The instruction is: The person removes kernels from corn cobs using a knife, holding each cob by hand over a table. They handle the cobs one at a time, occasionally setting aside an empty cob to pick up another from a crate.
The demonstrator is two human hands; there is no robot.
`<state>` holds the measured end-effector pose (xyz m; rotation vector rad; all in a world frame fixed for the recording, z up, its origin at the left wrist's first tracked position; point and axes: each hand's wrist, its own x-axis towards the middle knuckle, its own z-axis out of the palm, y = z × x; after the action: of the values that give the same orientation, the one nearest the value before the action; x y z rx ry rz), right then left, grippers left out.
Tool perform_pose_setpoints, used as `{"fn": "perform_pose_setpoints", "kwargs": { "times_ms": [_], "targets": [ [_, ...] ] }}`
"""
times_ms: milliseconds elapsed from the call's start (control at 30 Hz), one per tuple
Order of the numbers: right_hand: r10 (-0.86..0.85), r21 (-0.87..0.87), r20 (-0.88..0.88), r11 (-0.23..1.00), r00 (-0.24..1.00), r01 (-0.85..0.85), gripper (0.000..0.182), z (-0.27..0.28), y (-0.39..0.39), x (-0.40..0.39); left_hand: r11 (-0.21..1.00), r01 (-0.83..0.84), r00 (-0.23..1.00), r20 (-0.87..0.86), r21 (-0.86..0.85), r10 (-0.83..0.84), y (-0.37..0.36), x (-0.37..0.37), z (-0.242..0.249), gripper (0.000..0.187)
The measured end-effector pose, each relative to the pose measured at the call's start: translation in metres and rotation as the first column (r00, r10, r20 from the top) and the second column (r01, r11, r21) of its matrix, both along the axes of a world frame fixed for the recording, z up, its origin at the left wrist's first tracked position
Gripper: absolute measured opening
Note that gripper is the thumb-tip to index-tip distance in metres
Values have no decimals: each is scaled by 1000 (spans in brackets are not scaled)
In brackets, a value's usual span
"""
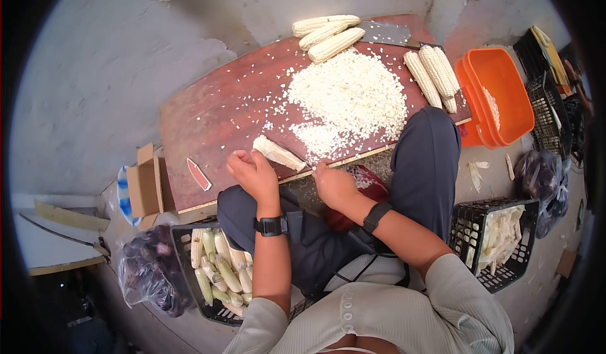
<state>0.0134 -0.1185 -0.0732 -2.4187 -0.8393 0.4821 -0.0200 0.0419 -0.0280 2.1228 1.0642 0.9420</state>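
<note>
A partly stripped white corn cob (278,154) lies slantwise at the near edge of the red-brown board. My left hand (254,176) is at the cob's left part with curled fingers, closed against its side. At the cob's lower right end is my right hand (336,187), its fingers pinched together; what they hold is too small to make out. Beyond both hands spreads a large heap of loose white kernels (350,98). Whole peeled ears (336,44) lie at the far edge, beside a broad cleaver blade (386,33).
More peeled ears (434,75) lie at the board's right end, near an orange bucket (470,95). A small red-and-white piece (199,174) lies on the board's left (189,126). Crates of ears (221,269) and husks (502,237) flank my legs. A cardboard box (150,183) stands left.
</note>
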Motion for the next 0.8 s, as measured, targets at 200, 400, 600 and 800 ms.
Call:
{"fn": "perform_pose_setpoints", "kwargs": {
  "times_ms": [200, 400, 600, 800],
  "targets": [
    [-82, 125, -142, 987, 986, 100, 25, 9, -6, -1, 988, 148, 932, -340, 52, -122, -27, -3, 14, 57],
    [-196, 212, -134, 952, 971, 222, 29, 4, -17, 5, 850, 526, 658, -619, -31, -429, -34, -12, 11, 50],
    [-205, 227, -109, 948, 973, 225, 29, 13, -23, 5, 884, 465, 784, -489, 52, -383, -30, -10, 7, 37],
    [-164, 280, -18, 946, 986, 163, 28, 34, -24, 4, 955, 250, 968, -6, 162, -253, -28, -20, 27, 25]
  ]
}}
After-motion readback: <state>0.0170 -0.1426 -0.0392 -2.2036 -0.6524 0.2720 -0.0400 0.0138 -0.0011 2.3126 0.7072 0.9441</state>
